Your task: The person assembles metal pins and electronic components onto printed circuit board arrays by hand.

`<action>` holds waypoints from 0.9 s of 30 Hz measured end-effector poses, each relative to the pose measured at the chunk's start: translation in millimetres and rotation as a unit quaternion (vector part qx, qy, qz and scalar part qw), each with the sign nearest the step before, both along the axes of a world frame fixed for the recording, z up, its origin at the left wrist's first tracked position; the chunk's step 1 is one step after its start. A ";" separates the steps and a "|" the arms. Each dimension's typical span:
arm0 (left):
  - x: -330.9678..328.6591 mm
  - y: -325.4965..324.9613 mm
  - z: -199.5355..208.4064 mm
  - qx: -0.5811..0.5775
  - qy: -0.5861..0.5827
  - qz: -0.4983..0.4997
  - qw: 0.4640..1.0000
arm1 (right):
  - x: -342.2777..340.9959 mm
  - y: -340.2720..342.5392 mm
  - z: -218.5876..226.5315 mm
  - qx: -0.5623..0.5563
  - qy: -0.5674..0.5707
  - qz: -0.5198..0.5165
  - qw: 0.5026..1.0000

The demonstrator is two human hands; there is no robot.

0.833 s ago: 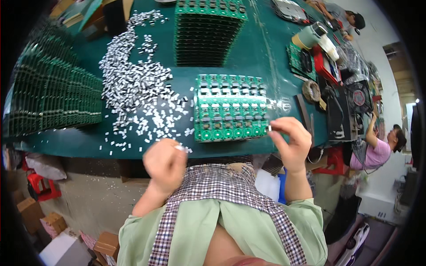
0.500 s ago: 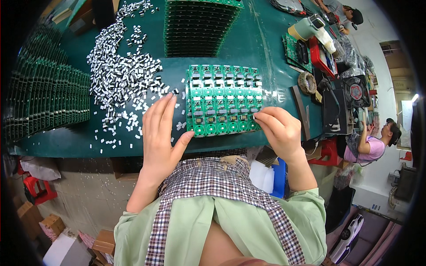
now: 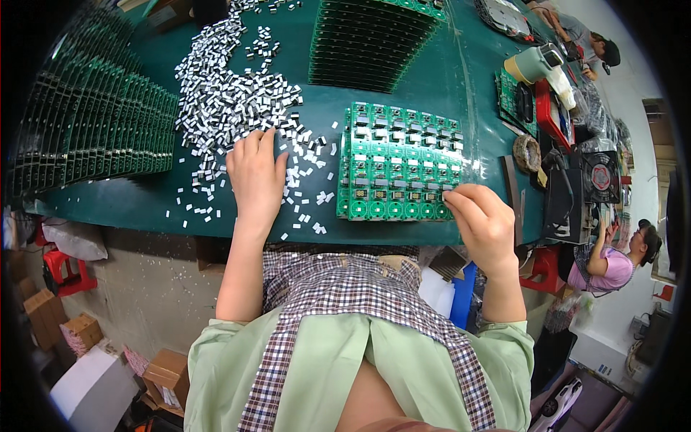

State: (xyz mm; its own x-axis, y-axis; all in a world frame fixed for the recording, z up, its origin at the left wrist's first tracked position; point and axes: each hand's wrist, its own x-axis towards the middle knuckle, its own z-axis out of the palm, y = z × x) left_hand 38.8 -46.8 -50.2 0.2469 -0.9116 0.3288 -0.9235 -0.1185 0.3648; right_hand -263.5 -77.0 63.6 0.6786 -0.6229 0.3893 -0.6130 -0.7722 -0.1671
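Observation:
A green circuit board panel lies flat on the dark green table, in front of me. My right hand rests at its near right corner, fingertips pinched against the lowest row; whether a part is between them I cannot tell. My left hand lies palm down, fingers spread, on the near edge of a wide heap of small silver-white components to the left of the panel. Loose components are scattered around that hand.
A stack of green boards lies beyond the panel, and rows of upright boards fill the table's left. Tape rolls, a red tray and a fan crowd the right end. Another person sits at right. Cardboard boxes stand on the floor.
My left hand has reached forward from the table's near edge onto the heap of components. My right hand stays at the panel's near right corner. The view has moved closer to the table.

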 end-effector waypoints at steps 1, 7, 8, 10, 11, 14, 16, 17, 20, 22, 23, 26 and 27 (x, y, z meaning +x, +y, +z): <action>-0.2 -2.8 0.1 -0.004 -0.014 0.007 1.000 | 0.5 -0.8 0.8 0.000 -0.001 0.003 1.000; 5.2 -13.2 -9.5 -0.034 -0.047 0.003 0.998 | 1.5 7.6 10.2 0.041 -0.013 -0.007 0.999; 5.3 -12.8 -9.1 -0.037 -0.044 -0.001 0.998 | -0.7 10.1 11.4 0.039 -0.040 -0.029 0.998; 7.3 -11.2 -10.7 -0.059 -0.022 -0.010 0.998 | -2.8 14.7 12.4 0.044 -0.084 -0.053 0.994; 7.7 -10.6 -10.2 -0.065 -0.007 -0.008 0.998 | -3.1 15.9 10.9 0.044 -0.087 -0.052 0.994; 15.7 -10.0 -6.5 -0.026 -0.008 -0.002 1.000 | -3.5 17.8 5.3 0.056 -0.097 -0.048 0.993; 19.0 -10.6 -3.2 -0.011 -0.017 -0.008 1.000 | -2.7 19.2 4.5 0.065 -0.105 -0.041 0.992; 21.0 -10.2 0.4 0.004 -0.025 -0.013 1.000 | -2.3 20.7 5.3 0.061 -0.110 -0.038 0.991; 23.4 -6.4 13.7 -0.034 -0.002 -0.024 0.999 | 0.1 22.4 4.5 0.060 -0.129 -0.023 0.990; 23.6 3.7 24.8 -0.113 0.108 -0.062 0.986 | 5.9 23.6 2.2 0.075 -0.179 -0.007 0.981; 12.7 11.2 41.4 -0.135 0.183 -0.095 0.969 | 9.9 28.4 0.9 0.072 -0.181 -0.010 0.981; -26.0 37.2 82.6 -0.188 0.134 -0.294 0.928 | 33.6 42.8 -2.8 0.309 -0.344 0.021 0.887; -36.7 42.9 89.2 -0.191 0.139 -0.345 0.909 | 43.9 41.8 -3.4 0.308 -0.328 0.037 0.892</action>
